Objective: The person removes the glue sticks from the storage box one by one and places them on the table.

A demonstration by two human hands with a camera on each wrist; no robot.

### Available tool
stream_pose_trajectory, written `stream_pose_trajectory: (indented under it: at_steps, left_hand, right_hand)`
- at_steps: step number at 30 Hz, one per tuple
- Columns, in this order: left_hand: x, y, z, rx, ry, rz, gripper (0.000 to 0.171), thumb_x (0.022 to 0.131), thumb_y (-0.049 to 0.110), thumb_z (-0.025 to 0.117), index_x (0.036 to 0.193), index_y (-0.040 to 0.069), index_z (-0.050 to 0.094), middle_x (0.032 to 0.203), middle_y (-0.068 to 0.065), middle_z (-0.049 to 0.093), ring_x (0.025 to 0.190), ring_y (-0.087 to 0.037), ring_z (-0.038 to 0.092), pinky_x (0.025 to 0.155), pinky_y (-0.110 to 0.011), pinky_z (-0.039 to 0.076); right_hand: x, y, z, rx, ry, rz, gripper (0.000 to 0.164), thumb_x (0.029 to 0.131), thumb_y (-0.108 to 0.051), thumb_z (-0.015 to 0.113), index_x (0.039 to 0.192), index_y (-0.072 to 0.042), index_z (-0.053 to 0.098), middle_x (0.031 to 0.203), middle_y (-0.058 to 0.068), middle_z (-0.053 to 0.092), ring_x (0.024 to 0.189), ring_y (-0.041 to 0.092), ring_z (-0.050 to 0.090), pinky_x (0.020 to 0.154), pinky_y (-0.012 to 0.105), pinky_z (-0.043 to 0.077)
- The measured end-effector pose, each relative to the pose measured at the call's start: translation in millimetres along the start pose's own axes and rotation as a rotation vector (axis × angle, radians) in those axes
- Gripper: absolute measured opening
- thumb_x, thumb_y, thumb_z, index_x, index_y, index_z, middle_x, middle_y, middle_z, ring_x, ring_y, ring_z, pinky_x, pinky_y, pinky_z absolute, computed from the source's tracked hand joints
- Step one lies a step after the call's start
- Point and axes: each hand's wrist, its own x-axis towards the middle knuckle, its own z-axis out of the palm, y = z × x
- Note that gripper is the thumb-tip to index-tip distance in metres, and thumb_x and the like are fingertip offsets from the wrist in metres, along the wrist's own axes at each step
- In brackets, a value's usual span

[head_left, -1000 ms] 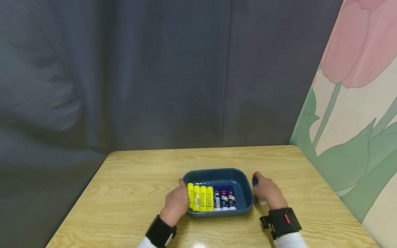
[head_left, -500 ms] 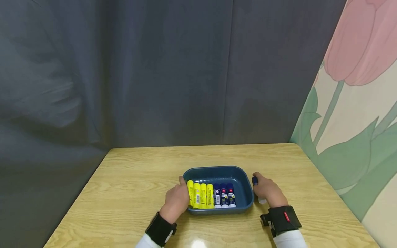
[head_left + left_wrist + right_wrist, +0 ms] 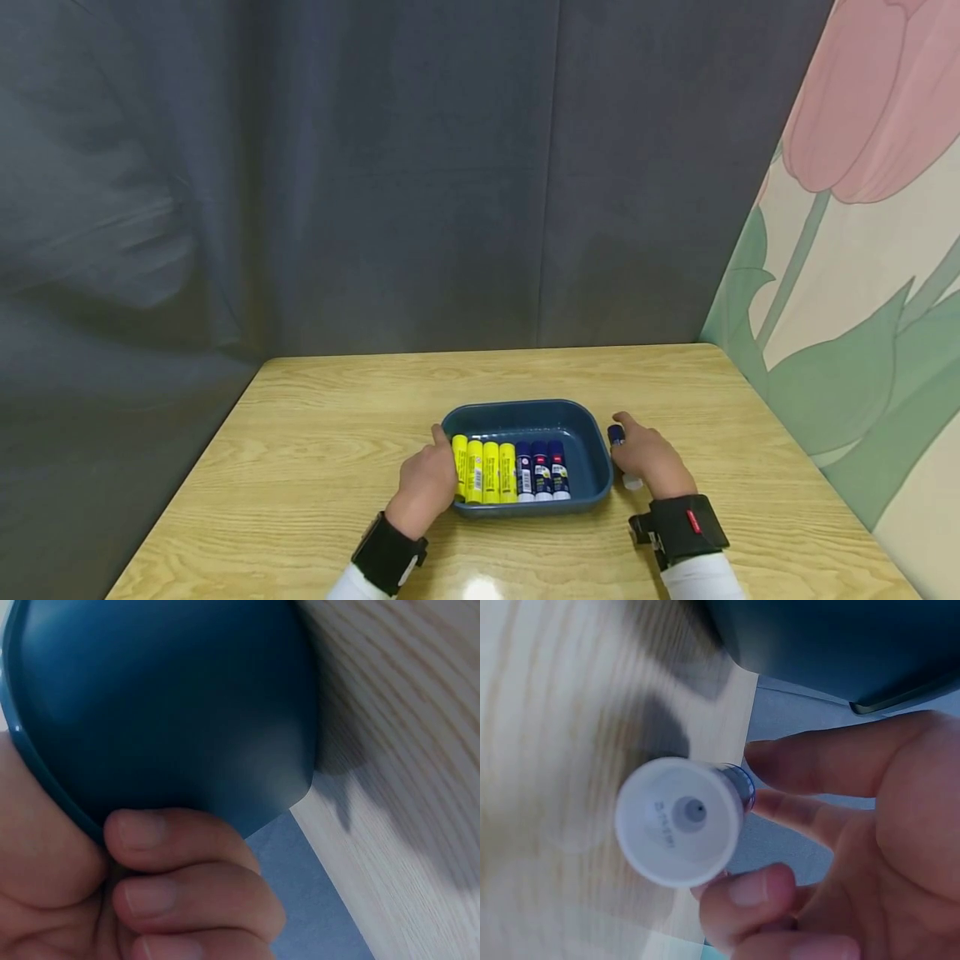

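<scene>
Gripping the blue tray [image 3: 517, 510] at its left rim, the left hand [image 3: 427, 479] has fingers curled against the outside; four yellow tubes [image 3: 491, 472] and three navy glue sticks [image 3: 542, 472] line up inside, while the half-curled right hand [image 3: 651, 462] is around a navy-capped glue stick [image 3: 616, 434] just right of the tray, whether gripped I cannot tell

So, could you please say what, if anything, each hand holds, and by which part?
The left hand grips the tray by its left rim; whether the right hand grips the nearby tube is unclear.
</scene>
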Motion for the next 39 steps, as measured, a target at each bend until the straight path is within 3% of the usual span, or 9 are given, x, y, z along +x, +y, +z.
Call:
stream_pose_trajectory:
  at_steps: [12,24,32,39]
  left_hand:
    - [-1.5,-0.2,1.4,-0.008,0.018,0.013,0.062,0.09,0.009,0.057,0.141,-0.007,0.028,0.061,-0.008,0.049,0.049,-0.018,0.046,0.046,-0.03,0.036]
    - [-1.1,0.4,1.1,0.007,0.015,0.014,0.062,0.089,0.009,0.057,0.142,-0.007,0.028,0.062,-0.008,0.05,0.049,-0.018,0.046,0.046,-0.03,0.036]
    - [-0.4,0.5,0.4,0.006,0.009,0.013,0.063,0.089,0.009,0.058,0.142,-0.007,0.027,0.061,-0.007,0.048,0.049,-0.018,0.046,0.046,-0.029,0.035]
    - [-0.5,-0.1,0.7,0.008,0.006,0.007,0.064,0.088,0.008,0.058,0.142,-0.007,0.027,0.062,-0.008,0.049,0.05,-0.019,0.047,0.046,-0.03,0.037]
  right_hand:
    - [0.8,1.6,1.3,-0.014,0.005,-0.002,0.052,0.089,-0.013,0.05,0.138,0.0,0.037,0.121,0.037,0.05,0.1,0.044,0.054,0.078,0.057,0.046]
    - [1.1,0.3,-1.0,0.001,-0.012,0.021,0.054,0.088,-0.014,0.052,0.138,-0.001,0.035,0.121,0.038,0.048,0.091,0.039,0.055,0.075,0.056,0.047]
    - [-1.7,-1.2,-7.5,-0.018,0.016,-0.007,0.054,0.088,-0.014,0.051,0.137,0.002,0.035,0.108,0.032,0.055,0.087,0.037,0.054,0.071,0.05,0.046]
    - [-8.3,-6.5,-13.4,-0.013,0.068,-0.02,0.053,0.089,-0.016,0.051,0.137,0.001,0.036,0.11,0.033,0.053,0.085,0.037,0.052,0.067,0.049,0.046]
